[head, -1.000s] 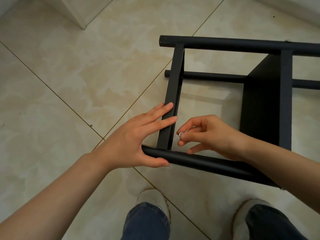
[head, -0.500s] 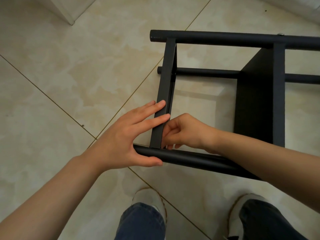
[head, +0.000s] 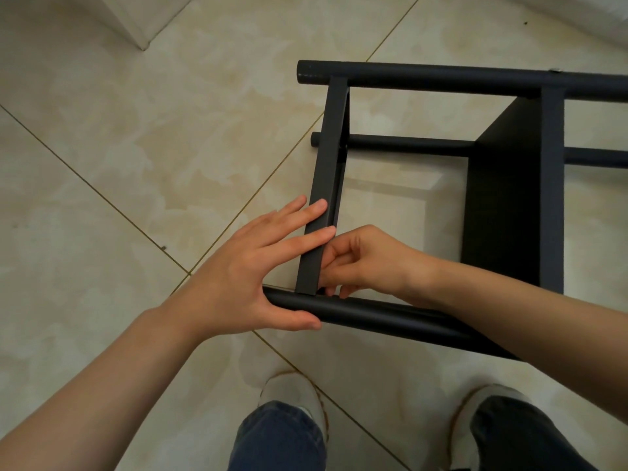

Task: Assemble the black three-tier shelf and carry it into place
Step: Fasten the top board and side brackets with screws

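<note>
The black shelf frame lies on its side on the tiled floor, and its near pole runs in front of me. My left hand lays straight fingers on the edge of the end shelf panel, with its thumb against the near pole. Inside the frame, my right hand has its curled fingertips pinched at the joint between that panel and the pole. The small white fastener it held earlier is hidden by its fingers. A second black panel stands further right, under the far pole.
The corner of a white cabinet stands at the top left. A white wall base runs along the top right. My two shoes are just below the frame. Beige floor tiles spread to the left.
My right hand, which pinched a small white fastener in the open, has moved left to the panel-pole joint. The left hand has kept its place on the panel.
</note>
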`<act>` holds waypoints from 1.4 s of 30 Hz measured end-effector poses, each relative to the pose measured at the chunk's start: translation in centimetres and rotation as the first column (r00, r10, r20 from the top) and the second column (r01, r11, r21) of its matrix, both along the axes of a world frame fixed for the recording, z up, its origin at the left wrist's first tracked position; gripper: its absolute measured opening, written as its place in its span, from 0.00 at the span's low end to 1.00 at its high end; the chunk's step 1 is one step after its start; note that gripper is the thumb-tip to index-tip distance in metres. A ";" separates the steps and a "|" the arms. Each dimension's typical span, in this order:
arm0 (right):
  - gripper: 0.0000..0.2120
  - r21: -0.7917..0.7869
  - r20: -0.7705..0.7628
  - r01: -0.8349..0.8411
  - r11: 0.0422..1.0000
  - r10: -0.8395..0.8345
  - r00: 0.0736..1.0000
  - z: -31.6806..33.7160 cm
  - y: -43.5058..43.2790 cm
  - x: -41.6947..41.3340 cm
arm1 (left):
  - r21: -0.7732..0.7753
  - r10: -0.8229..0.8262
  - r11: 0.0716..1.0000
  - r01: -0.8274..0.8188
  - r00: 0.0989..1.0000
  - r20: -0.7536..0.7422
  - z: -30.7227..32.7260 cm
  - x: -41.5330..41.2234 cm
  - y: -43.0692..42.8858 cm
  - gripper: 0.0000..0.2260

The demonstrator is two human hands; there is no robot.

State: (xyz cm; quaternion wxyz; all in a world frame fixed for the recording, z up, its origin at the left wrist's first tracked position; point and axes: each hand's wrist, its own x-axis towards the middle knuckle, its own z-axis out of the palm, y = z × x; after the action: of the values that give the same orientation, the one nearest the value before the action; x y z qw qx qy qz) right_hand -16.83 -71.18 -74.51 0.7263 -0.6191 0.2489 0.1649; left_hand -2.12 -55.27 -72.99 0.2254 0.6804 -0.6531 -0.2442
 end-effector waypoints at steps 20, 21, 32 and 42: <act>0.02 0.024 -0.036 0.004 1.000 -0.003 0.999 0.0 0.0 0.0 | -0.040 -0.012 0.999 0.015 0.997 0.073 0.0 -0.1 0.0 0.42; 0.04 0.020 -0.038 0.002 1.000 -0.001 0.999 0.0 0.0 0.1 | -0.045 -0.019 0.999 0.024 0.995 0.098 0.1 0.0 0.0 0.41; 0.05 0.188 -0.107 -0.059 0.980 0.080 0.991 -0.7 -0.9 0.0 | -0.024 -0.057 0.998 0.061 0.989 0.138 0.6 0.0 0.0 0.41; 0.10 0.336 -0.204 -0.154 0.929 0.232 0.951 -1.0 -1.4 1.3 | -0.039 -0.045 0.998 0.049 0.995 0.094 0.4 0.0 0.0 0.41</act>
State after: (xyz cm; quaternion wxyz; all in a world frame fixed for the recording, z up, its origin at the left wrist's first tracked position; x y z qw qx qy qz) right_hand -15.56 -72.61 -75.50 0.7607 -0.4916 0.2427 0.3475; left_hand -2.13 -55.23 -72.56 0.2029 0.6708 -0.6836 -0.2039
